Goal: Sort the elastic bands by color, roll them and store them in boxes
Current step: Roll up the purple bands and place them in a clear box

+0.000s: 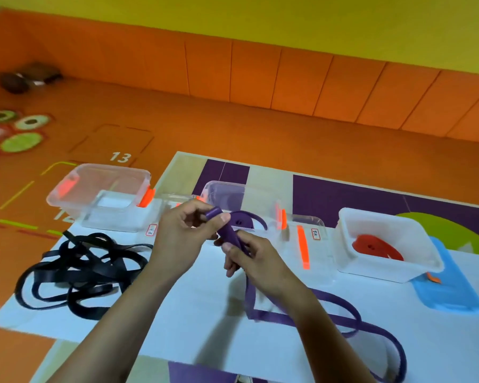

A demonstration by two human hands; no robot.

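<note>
Start of roll: left hand (187,230) pinches purple band (227,234) end, right hand (256,261) grips it below; best roll tight, edges aligned, feeding slack trailing toward 5 o'clock.

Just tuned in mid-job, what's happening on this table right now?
A person holds a long purple elastic band in both hands: the left hand pinches its end and the right hand grips it just below, probably starting to roll it. The rest trails loose over the table. A tangle of black elastic bands lies unsorted at the left. The middle clear plastic box holds another purple band, and the right clear box holds a red band.
</note>
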